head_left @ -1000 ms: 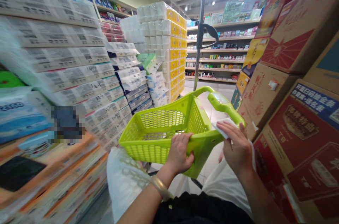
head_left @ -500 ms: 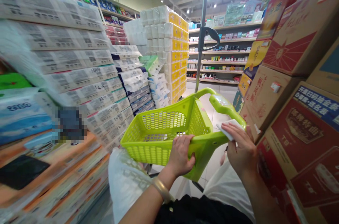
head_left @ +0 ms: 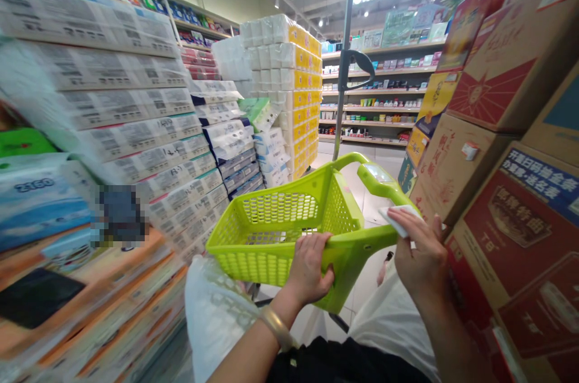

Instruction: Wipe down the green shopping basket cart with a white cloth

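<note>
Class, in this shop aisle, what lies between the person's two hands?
In the head view, the frame of the lime-green plastic shopping basket spans the stretch between the left hand, which grips it, and the right hand, which holds a white tissue.

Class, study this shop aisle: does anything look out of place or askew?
Yes: a green-and-white pack lies tilted on top of the stacked white packs, out of line with the neat rows. Further left, a pixelated patch hides part of the view.

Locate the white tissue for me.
In the head view, the white tissue is at right, pinched in the right hand, just above the handle of the lime-green basket and beside the stacked cardboard boxes.
</note>
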The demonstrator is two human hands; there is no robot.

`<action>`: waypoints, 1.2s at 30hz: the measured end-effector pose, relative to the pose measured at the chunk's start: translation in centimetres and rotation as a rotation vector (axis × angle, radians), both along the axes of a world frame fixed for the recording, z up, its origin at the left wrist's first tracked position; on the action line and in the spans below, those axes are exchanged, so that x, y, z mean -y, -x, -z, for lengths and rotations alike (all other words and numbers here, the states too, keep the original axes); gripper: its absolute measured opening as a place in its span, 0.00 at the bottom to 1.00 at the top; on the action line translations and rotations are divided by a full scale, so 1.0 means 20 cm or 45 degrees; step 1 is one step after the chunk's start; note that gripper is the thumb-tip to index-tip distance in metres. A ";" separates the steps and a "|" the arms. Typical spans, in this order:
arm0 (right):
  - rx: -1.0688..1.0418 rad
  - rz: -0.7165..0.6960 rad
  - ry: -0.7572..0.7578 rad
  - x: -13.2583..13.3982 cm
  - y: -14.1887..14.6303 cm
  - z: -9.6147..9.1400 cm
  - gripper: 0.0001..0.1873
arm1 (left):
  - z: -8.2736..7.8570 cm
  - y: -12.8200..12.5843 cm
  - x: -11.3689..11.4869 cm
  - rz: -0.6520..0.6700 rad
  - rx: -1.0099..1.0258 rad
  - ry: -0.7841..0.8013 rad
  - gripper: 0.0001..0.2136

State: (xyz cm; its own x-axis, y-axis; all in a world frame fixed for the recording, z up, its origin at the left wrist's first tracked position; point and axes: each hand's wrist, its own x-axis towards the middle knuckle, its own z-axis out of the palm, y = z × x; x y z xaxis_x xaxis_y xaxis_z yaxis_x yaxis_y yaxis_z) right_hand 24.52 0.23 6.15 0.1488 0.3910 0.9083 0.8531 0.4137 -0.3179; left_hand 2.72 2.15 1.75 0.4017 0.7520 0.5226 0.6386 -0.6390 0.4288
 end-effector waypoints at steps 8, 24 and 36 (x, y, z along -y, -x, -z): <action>0.181 -0.200 0.081 0.03 0.11 0.05 0.24 | 0.01 0.01 -0.01 -0.006 0.010 -0.036 0.27; 0.077 -0.238 0.091 0.02 0.02 0.01 0.21 | 0.00 0.01 -0.02 0.017 0.087 -0.010 0.25; -0.192 -0.350 0.197 0.00 -0.18 -0.03 0.11 | -0.05 0.03 -0.03 -0.021 0.145 0.066 0.16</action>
